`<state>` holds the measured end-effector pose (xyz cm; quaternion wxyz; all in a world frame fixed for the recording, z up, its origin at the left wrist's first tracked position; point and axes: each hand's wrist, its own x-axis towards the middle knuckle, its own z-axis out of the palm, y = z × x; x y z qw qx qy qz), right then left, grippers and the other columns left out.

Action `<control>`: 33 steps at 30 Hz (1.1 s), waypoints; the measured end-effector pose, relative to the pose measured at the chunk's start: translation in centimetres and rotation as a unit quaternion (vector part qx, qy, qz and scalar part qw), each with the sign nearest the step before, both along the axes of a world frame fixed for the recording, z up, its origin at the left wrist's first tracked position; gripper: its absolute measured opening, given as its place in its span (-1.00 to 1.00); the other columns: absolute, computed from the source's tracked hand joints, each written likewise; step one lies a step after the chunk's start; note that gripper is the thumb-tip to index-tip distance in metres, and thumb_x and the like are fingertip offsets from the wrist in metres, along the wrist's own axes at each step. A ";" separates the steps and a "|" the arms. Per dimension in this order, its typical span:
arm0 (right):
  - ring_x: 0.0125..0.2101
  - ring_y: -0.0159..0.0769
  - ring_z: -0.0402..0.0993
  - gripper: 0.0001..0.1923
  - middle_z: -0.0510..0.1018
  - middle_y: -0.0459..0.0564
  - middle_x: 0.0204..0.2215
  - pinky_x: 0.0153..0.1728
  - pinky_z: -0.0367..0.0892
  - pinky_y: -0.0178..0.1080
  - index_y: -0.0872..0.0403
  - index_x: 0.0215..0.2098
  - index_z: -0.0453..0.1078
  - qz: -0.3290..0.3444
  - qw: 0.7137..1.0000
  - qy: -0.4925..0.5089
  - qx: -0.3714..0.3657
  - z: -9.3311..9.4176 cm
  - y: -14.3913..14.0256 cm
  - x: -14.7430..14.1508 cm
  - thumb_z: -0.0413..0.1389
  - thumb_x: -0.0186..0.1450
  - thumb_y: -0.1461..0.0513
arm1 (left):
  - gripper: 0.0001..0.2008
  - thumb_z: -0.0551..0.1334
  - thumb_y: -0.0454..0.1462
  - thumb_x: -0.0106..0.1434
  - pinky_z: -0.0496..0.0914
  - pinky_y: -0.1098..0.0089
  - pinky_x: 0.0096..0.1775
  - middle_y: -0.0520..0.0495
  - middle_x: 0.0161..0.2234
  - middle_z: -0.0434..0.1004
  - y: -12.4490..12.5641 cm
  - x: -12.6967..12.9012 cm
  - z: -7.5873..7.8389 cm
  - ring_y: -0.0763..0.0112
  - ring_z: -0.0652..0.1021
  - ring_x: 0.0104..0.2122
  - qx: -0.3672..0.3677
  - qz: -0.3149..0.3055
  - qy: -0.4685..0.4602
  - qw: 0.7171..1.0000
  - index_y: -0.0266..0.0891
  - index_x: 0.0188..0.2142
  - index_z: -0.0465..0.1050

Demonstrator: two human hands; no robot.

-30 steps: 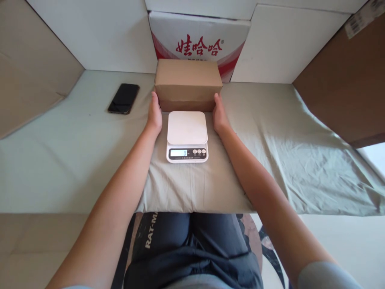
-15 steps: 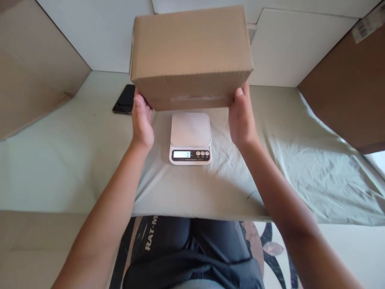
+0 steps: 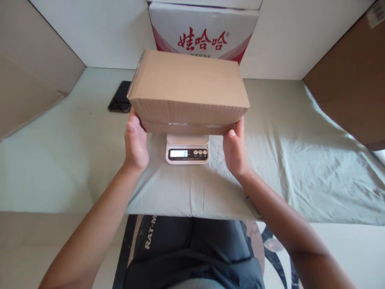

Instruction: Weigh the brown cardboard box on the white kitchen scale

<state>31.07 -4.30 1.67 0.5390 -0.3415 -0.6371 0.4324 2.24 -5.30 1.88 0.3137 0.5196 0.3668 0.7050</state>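
Brown rectangular cardboard box (image 3: 189,84) is up in the air, tilted a bit over the white digital scale (image 3: 188,150) reading 0, with my left hand (image 3: 136,142) and right hand (image 3: 236,148) holding it at either end. Black rectangular phone (image 3: 119,97) lies far and left, partly hidden.

Green cloth-covered table (image 3: 90,172), creased at right; on it: 1 white scale (image 3: 187,149) reading 0, 1 dark phone (image 3: 120,97) farther left.
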 end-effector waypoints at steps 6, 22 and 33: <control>0.94 0.13 0.00 0.06 0.24 -0.25 0.89 0.93 0.18 0.42 -0.59 0.84 -0.01 -0.005 1.000 -0.013 -0.003 -1.1 -0.5 -0.2 0.08 0.51 -0.56 | -0.22 0.32 0.56 0.46 0.48 -0.17 0.70 -0.17 0.37 0.82 -1.8 0.0 -2.0 -0.27 0.48 0.72 -0.033 0.004 0.009 0.999 0.22 0.31 0.83; 0.93 0.21 0.01 0.10 0.25 -0.20 0.88 0.92 0.14 0.46 -0.58 0.82 0.03 -0.014 1.000 -0.008 -0.008 -2.1 -0.4 -0.4 0.08 0.45 -0.60 | -0.27 0.27 0.51 0.55 0.40 -0.11 0.74 -0.20 0.33 0.84 -1.6 1.1 -2.7 -0.20 0.48 0.73 -0.002 0.024 -0.018 1.000 0.16 0.24 0.88; 0.96 0.19 -0.14 0.16 0.20 -0.19 0.90 0.93 0.08 0.48 -0.56 0.84 -0.03 -0.014 1.000 0.012 0.011 -3.7 0.5 -0.2 0.12 0.44 -0.61 | -0.23 0.23 0.60 0.52 0.52 -0.14 0.65 -0.15 0.35 0.87 -1.2 -0.1 -4.4 -0.23 0.45 0.76 0.016 -0.032 -0.023 0.999 0.26 0.24 0.85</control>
